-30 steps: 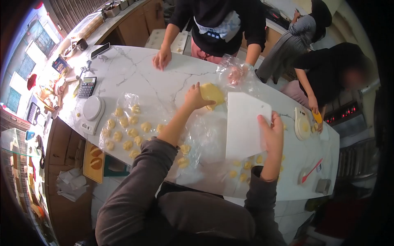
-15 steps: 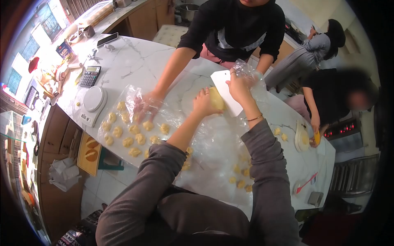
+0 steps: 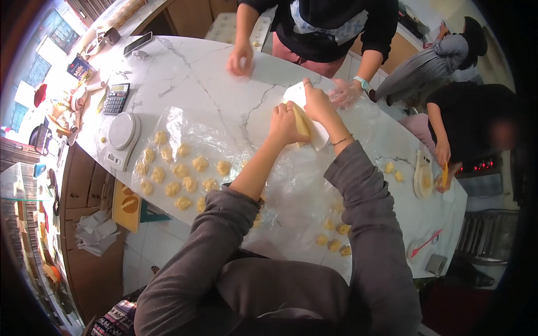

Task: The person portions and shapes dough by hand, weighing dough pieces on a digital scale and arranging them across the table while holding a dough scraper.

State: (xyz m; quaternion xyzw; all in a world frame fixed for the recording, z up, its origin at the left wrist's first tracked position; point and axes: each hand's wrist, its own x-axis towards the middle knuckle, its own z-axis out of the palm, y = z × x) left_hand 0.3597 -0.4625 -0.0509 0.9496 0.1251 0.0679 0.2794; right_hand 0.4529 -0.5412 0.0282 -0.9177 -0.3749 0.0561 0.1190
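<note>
A: It's a busy kitchen from the head view, with a long white, grey-veined desk (image 3: pixel 190 84) across it.

B: And the person's hands?

A: The left hand (image 3: pixel 284 124) is curled around the left side of a yellow dough (image 3: pixel 303 124). The right hand (image 3: pixel 319 105) is closed on a white board (image 3: pixel 318 137) just to the dough's right; whether board and dough touch, I can't tell.

B: Where on the desk is that?

A: Near the far edge, roughly midway along.

B: What's toward the left end?

A: Small dough pieces (image 3: pixel 181 171) with clear plastic (image 3: pixel 182 124) about them, then a white scale (image 3: pixel 120 134) by the left edge, a calculator (image 3: pixel 116 99) beyond it, and a phone (image 3: pixel 138 43) at the far left corner.

B: And the right?

A: A second scale (image 3: pixel 421 182), then a red utensil (image 3: pixel 427 243) and a metal tin (image 3: pixel 436 264) near the near right corner. Across the far edge, another person's hand (image 3: pixel 240 60) is blurred.
</note>
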